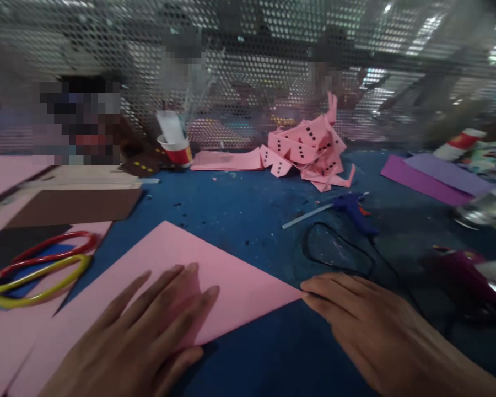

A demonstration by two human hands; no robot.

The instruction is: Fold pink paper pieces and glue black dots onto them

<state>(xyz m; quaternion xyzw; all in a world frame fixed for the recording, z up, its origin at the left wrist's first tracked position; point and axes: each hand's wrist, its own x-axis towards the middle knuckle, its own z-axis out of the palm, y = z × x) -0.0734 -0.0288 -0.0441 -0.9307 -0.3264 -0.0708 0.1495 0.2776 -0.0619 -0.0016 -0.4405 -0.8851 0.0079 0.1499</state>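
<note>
A pink sheet of paper (240, 286) lies on the blue table, its right part narrowing to a sharp corner. My left hand (144, 325) rests flat on the sheet with its fingers spread. At the corner on the right, my right hand (355, 314) pinches the tip of the paper between thumb and fingers. Left of the sheet are scissors (45, 270) with one red and one yellow handle loop, lying on blue, black and pink paper. Beyond my right hand lies a blue glue gun (353, 212) with a glue stick and a looped black cord.
Crumpled pink paper pieces (306, 149) with black squares sit at the back beside a pink strip stack (227, 160) and a paper cup (176, 149). Brown paper (78, 207) lies left. Purple sheets (434, 179) and a magenta glue gun (475, 275) are right. A perforated metal screen (240, 71) stands behind.
</note>
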